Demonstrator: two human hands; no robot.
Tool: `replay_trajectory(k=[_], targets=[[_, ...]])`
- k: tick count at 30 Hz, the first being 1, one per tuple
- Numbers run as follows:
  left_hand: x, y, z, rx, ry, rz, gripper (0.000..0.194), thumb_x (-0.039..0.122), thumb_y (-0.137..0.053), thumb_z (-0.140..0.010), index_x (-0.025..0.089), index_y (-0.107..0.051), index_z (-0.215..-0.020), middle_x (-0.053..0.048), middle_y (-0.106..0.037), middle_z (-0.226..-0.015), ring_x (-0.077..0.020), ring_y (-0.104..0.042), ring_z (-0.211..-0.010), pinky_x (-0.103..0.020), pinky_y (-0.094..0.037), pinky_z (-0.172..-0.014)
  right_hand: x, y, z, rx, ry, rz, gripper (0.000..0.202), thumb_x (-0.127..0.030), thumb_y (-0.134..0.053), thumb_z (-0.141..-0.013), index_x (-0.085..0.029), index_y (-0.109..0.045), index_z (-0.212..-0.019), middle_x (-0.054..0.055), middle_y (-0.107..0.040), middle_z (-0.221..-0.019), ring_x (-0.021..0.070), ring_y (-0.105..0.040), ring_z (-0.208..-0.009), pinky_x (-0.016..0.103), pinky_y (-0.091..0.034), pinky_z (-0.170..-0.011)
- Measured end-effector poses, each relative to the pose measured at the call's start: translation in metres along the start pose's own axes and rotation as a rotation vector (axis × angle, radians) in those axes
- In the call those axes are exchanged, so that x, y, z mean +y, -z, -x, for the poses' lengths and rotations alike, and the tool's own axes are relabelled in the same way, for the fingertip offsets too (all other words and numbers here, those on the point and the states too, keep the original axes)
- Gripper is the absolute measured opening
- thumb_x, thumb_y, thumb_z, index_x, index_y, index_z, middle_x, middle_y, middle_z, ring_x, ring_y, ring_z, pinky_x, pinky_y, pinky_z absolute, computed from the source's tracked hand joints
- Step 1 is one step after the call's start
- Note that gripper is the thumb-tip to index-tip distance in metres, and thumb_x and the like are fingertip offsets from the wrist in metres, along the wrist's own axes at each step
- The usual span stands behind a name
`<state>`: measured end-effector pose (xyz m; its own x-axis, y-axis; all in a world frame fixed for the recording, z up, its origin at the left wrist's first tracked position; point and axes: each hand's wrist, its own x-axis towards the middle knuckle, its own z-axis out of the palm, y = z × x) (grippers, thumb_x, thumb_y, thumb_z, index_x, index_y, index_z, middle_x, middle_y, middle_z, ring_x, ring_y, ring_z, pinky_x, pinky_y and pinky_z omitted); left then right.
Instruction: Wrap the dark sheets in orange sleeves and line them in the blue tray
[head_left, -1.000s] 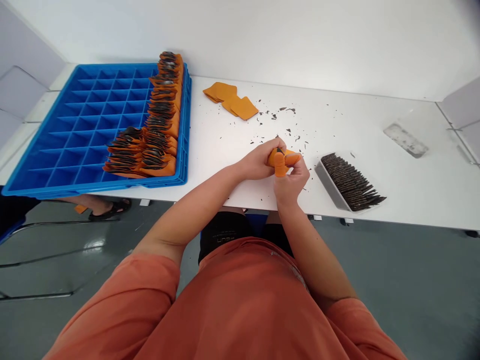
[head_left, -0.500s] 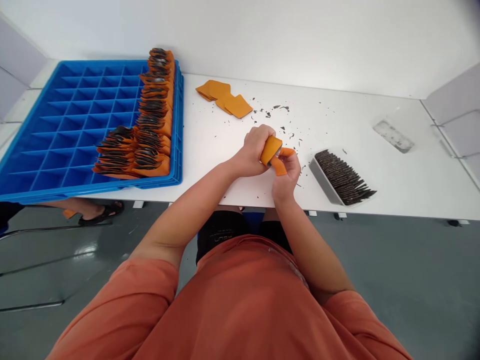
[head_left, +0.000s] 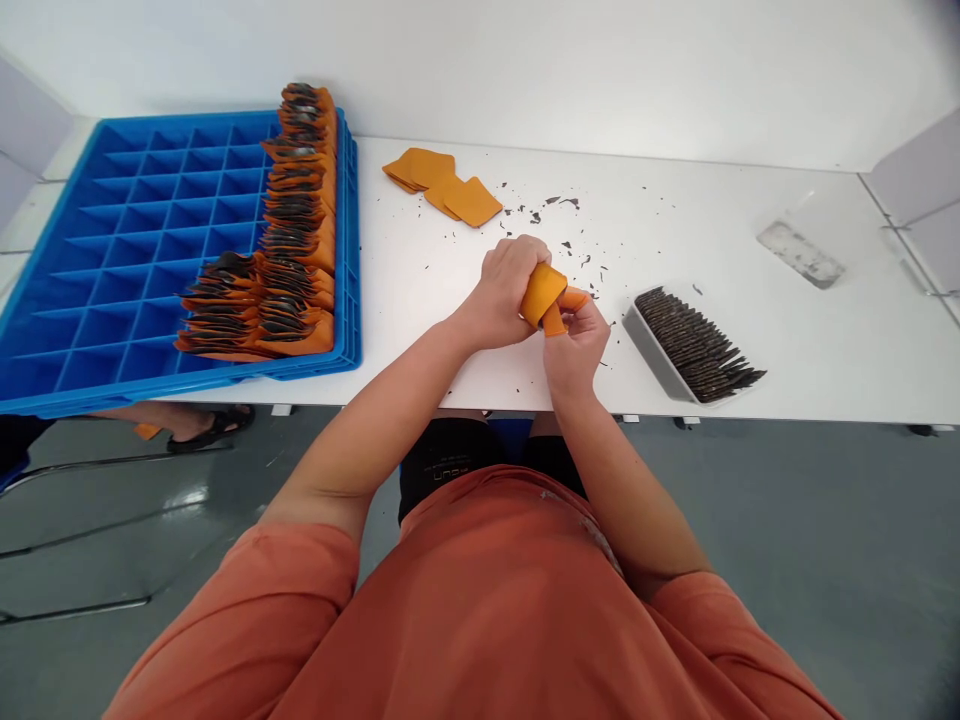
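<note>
My left hand [head_left: 506, 290] is closed around an orange pouch [head_left: 544, 291], held tilted above the white table. Orange finger covers [head_left: 555, 320] are on the thumb and forefinger of my right hand [head_left: 581, 345]. Those two fingertips grip at the pouch's open, dark-edged end; what lies inside is hidden. To the right, a white plastic box [head_left: 651, 350] holds a packed row of thin dark brown sheets [head_left: 697, 345]. Flat orange pouches [head_left: 476, 202] lie in a loose, overlapping pile beyond my hands.
At the left stands a blue divided tray [head_left: 347, 250], with orange pouches holding dark pieces [head_left: 296, 240] packed along its right side. Dark crumbs [head_left: 566, 202] litter the table [head_left: 420, 300]. A clear container [head_left: 801, 253] stands far right. Another person's sandaled foot [head_left: 202, 425] shows below.
The view has shifted slightly. My right thumb has pressed in closer against the pouch's open end, while my left hand keeps its hold.
</note>
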<state>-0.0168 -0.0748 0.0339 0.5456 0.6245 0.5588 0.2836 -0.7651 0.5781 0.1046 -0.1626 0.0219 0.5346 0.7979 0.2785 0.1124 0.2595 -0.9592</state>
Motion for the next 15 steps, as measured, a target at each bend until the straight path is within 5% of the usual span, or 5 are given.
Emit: replay_trajectory(k=[8,15], targets=[[0.012,-0.002,-0.001,-0.123,-0.129,0.003,0.032,0.028,-0.077,-0.082,0.026,-0.055,-0.105,-0.009,-0.068,-0.113,-0.0328,-0.061,-0.111,-0.053,-0.045,-0.1,0.002,0.0,-0.001,0.018,-0.069,-0.046,0.025,-0.037,-0.076,-0.067,-0.025,-0.059,-0.08,-0.008,-0.057,-0.07,0.01,-0.049,-0.065,0.029,-0.045,-0.066],[0.018,0.01,-0.008,-0.108,-0.098,0.052,0.028,0.04,-0.076,-0.09,0.026,-0.053,-0.095,-0.006,-0.07,-0.101,-0.0282,-0.061,-0.102,-0.053,-0.048,-0.097,-0.01,0.0,0.001,0.116,-0.006,0.053,0.029,-0.044,-0.079,-0.071,-0.025,-0.064,-0.087,-0.002,-0.066,-0.087,0.0135,-0.058,-0.08,0.03,-0.051,-0.071]])
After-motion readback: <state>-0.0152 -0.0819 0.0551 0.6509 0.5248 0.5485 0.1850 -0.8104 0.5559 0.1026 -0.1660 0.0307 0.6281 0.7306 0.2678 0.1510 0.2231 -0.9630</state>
